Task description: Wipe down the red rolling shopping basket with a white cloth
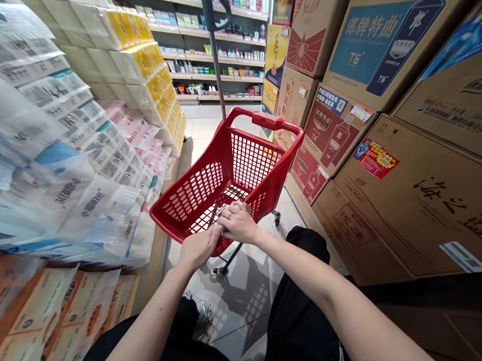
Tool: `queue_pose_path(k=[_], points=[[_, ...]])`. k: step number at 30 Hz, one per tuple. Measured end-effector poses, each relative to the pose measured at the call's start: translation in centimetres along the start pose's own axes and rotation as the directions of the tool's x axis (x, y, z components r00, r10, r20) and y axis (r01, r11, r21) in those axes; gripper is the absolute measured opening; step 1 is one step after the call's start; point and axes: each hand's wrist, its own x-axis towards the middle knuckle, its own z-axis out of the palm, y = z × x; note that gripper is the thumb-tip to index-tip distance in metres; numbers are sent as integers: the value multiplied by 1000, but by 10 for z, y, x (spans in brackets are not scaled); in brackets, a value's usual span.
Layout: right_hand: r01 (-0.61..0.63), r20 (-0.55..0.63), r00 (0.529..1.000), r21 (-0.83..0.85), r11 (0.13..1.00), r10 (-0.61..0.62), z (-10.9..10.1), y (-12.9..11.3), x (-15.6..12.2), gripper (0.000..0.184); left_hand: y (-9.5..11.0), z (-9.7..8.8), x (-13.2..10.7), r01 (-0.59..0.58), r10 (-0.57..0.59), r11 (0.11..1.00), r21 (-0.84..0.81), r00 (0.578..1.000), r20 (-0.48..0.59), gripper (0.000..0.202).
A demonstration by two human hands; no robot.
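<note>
A red plastic shopping basket on wheels (209,187) stands in a narrow aisle in front of me, with nothing visible inside it. My left hand (198,247) is closed around the basket's near rim or handle. Right beside it, my right hand (238,222) is also wrapped on that near edge, and a ring shows on one finger. The two hands touch each other. The exact part they grip is hidden under the fingers.
Wrapped packs of tissue paper (67,141) are stacked high on the left. Brown cardboard cartons (405,171) are piled on the right. Shelves of small goods (214,51) cross the aisle's far end. A grey pole (214,57) rises behind the basket. The tiled floor (239,303) lies below.
</note>
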Motion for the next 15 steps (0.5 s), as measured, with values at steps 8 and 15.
queue_pose_path(k=[8, 15], points=[[68, 133, 988, 42, 997, -73, -24, 44, -3, 21, 15, 5, 3, -62, 64, 997, 43, 997, -44, 64], [-58, 186, 981, -41, 997, 65, -50, 116, -5, 14, 25, 5, 4, -67, 72, 994, 84, 996, -54, 63]])
